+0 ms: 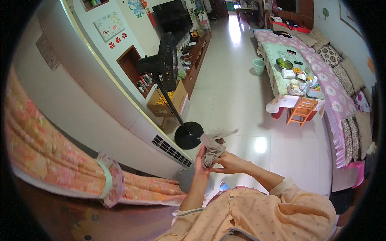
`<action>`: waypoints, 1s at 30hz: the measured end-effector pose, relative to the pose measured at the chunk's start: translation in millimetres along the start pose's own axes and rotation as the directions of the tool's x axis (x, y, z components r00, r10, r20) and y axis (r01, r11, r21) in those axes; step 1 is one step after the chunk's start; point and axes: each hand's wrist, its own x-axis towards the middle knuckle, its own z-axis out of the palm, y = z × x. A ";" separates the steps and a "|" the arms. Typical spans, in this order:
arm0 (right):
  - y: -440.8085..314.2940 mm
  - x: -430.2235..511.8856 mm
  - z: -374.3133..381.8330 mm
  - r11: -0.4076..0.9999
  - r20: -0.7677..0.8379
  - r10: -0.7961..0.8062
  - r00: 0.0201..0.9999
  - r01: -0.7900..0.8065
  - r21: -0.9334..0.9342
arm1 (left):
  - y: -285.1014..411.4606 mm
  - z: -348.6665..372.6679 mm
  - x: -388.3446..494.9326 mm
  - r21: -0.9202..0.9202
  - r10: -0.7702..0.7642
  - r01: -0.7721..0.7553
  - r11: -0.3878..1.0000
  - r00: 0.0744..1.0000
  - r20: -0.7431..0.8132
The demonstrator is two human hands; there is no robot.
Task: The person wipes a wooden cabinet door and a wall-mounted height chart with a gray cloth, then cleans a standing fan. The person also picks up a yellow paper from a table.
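Note:
A crumpled grey-brown cloth is bunched between my two hands, in front of my body, with a loose end sticking out at the top. My left hand grips it from the left side, palm against the bundle. My right hand has hold of it from the right; some of its fingers are hidden by the folds. The base of a black standing fan lies just beyond the hands on the floor. Below them a blue-and-white slipper shows in part.
A floor-standing air conditioner and a tied floral curtain are at the left. A cardboard box sits behind the fan. At the right are a cloth-covered table, a small orange chair, a green bin and a long sofa.

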 end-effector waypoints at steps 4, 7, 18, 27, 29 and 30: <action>34.3 37.4 -9.8 0.939 -0.129 0.099 0.987 -0.049 0.341 | 47.2 3.0 47.7 0.053 0.233 -0.237 0.970 0.969 0.082; 61.5 47.7 -17.5 0.375 0.081 0.528 0.846 -0.318 0.871 | 68.3 19.7 71.9 0.048 0.305 -0.316 0.948 0.939 0.157; 197.4 138.0 -39.6 -0.439 0.266 0.559 0.786 0.008 0.898 | 84.4 86.0 192.1 0.476 0.220 -0.293 0.829 0.954 0.204; 324.4 243.4 -134.5 -0.460 0.231 0.591 0.773 0.087 0.884 | 140.6 161.8 323.3 0.784 0.589 -0.416 -0.460 0.518 0.620; 334.7 272.0 -171.8 -0.201 0.020 0.555 0.831 0.111 0.973 | 169.7 166.3 347.7 0.777 0.635 -0.346 -0.526 0.447 0.630; 337.2 289.3 -188.6 -0.073 -0.108 0.484 0.869 0.163 0.984 | 183.3 167.7 359.5 0.781 0.652 -0.266 -0.566 0.436 0.621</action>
